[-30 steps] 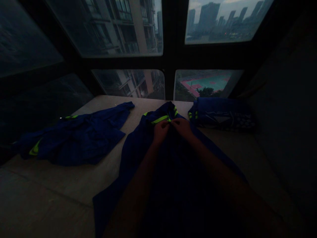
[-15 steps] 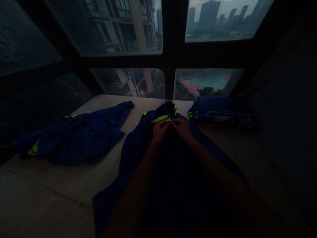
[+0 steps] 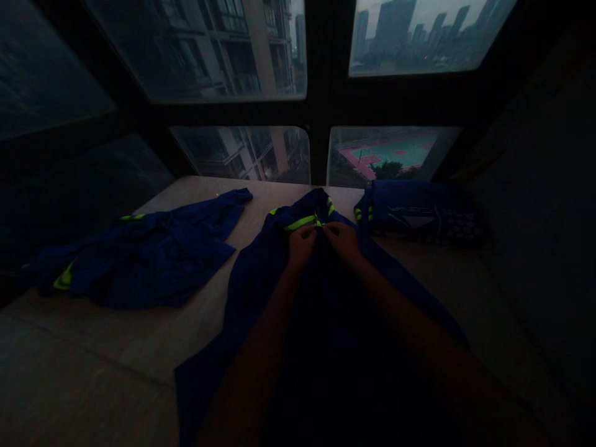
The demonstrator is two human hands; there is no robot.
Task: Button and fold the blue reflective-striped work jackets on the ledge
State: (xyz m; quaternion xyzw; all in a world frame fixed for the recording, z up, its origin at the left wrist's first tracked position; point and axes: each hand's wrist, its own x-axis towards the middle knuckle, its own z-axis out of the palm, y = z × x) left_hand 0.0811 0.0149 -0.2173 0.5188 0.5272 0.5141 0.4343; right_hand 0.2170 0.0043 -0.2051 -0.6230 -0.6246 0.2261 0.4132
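Note:
A dark blue shirt [image 3: 261, 273] with bright yellow-green stripes near its neck lies spread on the pale ledge, its collar end toward the window. At the neck, my left hand [image 3: 302, 243] pinches the cloth just below the yellow-green trim. Close beside it on the right, my right hand [image 3: 343, 241] also has its fingertips closed on the shirt's front opening. The fingertips of both hands nearly meet. Too dark to make out is any small fastener between them. My forearms cover much of the shirt's lower part, which fades into shadow.
Left on the ledge [image 3: 116, 347] lies another crumpled blue garment [image 3: 162, 261] with yellow-green trim. A folded blue garment [image 3: 419, 211] with pale print sits at the right, by the dark wall. Behind everything stands a window with a dark frame [image 3: 319, 112].
My hands stay at the shirt's neck, with the right fingertips shifted very slightly rightward and up. The garments have not moved.

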